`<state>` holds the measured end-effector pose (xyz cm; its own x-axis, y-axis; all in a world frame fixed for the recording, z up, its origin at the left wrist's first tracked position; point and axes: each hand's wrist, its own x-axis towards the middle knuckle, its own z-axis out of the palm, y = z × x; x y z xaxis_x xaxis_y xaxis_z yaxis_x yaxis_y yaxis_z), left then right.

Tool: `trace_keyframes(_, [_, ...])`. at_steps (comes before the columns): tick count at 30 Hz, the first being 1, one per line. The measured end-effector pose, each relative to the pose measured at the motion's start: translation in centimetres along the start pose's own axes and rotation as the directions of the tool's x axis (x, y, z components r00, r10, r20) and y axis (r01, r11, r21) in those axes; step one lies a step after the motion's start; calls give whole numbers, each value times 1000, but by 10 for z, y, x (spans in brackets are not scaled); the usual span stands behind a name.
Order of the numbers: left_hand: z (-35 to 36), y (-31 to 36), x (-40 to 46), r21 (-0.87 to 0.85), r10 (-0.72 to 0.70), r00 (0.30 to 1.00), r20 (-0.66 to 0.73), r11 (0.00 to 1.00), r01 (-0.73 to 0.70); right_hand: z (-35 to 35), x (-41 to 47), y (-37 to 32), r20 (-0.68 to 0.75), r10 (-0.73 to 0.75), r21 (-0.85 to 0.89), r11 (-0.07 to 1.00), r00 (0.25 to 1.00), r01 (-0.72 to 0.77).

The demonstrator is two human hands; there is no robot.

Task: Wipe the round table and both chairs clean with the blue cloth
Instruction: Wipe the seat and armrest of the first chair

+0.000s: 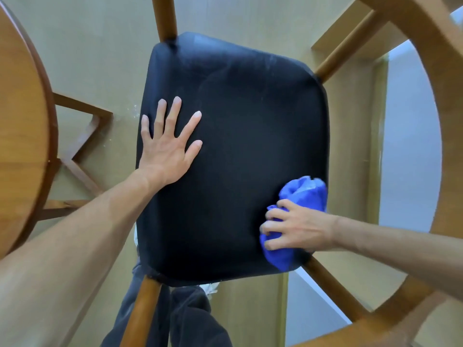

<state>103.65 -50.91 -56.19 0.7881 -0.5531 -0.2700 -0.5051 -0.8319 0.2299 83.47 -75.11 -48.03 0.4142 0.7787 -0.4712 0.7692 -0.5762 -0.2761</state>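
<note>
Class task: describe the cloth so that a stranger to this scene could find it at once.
Start at the black chair seat filling the middle of the view. At its right edge the right hand grips the bunched blue cloth, the only bright blue thing there.

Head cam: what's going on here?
A person is wiping a chair. The right hand grips a bunched blue cloth against the right edge of the black seat. The left hand lies flat with fingers spread on the seat's left side, apparently steadying it. The chair's curved wooden backrest is at the right. The round table edge shows at the left, with nothing touching it. A second chair is not visible.
</note>
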Motion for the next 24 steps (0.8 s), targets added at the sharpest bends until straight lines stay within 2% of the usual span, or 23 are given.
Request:
trace_keyframes(2, [-1, 0, 1, -5, -2, 1000, 11, 1000, 2, -8, 51, -23, -140, -83, 32, 996, 987, 88])
trace_keyframes(4, [-1, -1, 1, -10, -4, 1000, 18, 1000, 5, -21, 105, -51, -207, -149, 12, 988, 967, 155])
trace_keyframes(8, [1, -2, 1, -17, -4, 1000, 7, 1000, 5, -36, 161, -98, -81, -251, -3, 968, 965, 251])
trace_keyframes(12, [4, -3, 0, -21, -3, 1000, -14, 1000, 3, -16, 114, -84, -34, -328, -50, 944, 944, 326])
trace_keyframes(15, [5, -2, 0, -12, -12, 1000, -17, 1000, 11, 10, 30, -43, -6, -236, -34, 971, 972, 235])
trace_keyframes(16, [5, -2, 0, -15, -11, 1000, -21, 1000, 11, 16, 2, -26, 4, -157, -9, 987, 988, 157])
trace_keyframes(18, [6, -1, 0, -18, -14, 1000, -27, 1000, 13, 21, -44, 7, 27, 109, 58, 992, 994, -110])
trace_keyframes(20, [5, 0, 0, -23, -17, 999, -29, 1000, 17, 24, -70, 37, -6, 434, 187, 886, 901, -425])
trace_keyframes(21, [4, -1, 0, -28, -17, 999, -32, 999, 17, 25, -74, 50, -49, 593, 283, 780, 804, -558])
trace_keyframes(22, [3, 0, 0, -32, -17, 999, -32, 999, 16, 25, -73, 62, -85, 750, 400, 629, 656, -667])
trace_keyframes(23, [2, 0, 0, -37, -16, 1000, -25, 999, 15, 25, -68, 71, -89, 883, 526, 435, 462, -730])
trace_keyframes(24, [2, 0, -1, -41, -18, 1000, -18, 999, 17, 24, -59, 79, -52, 966, 642, 227, 253, -733])
